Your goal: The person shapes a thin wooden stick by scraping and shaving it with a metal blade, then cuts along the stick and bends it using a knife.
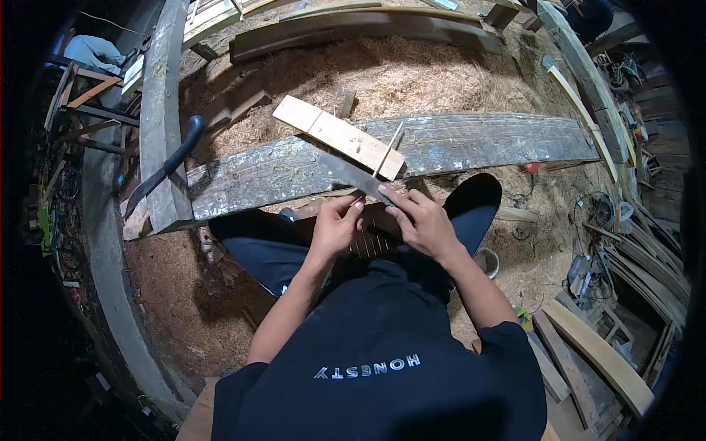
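My right hand is closed round the near end of a broad flat blade, which points up and left over the plank. A thin wooden stick slants up beyond the blade, its lower part hidden behind it. My left hand is pinched near the blade, in line with the stick's hidden end; what its fingertips hold is too small to make out. A pale wood block lies across the long weathered plank. Several thin sticks show below my hands, over my lap.
A dark curved-handled tool rests on the beam at left. Beyond the plank, wood shavings cover the ground before a thick board. Timber pieces lie at lower right. A person's dark clothing shows at top right.
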`<action>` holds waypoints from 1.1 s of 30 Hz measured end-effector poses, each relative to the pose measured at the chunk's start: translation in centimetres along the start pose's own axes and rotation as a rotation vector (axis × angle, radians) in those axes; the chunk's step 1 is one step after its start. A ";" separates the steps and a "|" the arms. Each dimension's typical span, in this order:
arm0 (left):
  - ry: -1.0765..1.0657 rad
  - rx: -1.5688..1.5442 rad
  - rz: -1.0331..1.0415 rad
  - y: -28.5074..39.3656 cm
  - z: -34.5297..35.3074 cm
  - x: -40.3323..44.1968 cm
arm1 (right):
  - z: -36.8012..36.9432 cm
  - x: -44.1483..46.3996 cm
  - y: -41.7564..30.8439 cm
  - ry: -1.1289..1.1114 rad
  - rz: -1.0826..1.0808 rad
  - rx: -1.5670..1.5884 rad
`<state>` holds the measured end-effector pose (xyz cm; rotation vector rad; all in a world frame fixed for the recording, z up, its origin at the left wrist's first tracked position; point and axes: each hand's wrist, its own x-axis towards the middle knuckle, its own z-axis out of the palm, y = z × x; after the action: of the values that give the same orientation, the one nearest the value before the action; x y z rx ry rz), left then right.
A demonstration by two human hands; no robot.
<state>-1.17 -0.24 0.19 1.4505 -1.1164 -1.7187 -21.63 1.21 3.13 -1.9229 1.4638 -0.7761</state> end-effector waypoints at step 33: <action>0.075 -0.102 -0.005 -0.2 0.6 0.4 | -1.7 1.5 0.4 -0.063 -0.081 -0.304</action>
<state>-1.84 -0.38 -0.20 1.4441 -0.9720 -1.6851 -22.78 -0.47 4.09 -2.2218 1.5444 -0.5456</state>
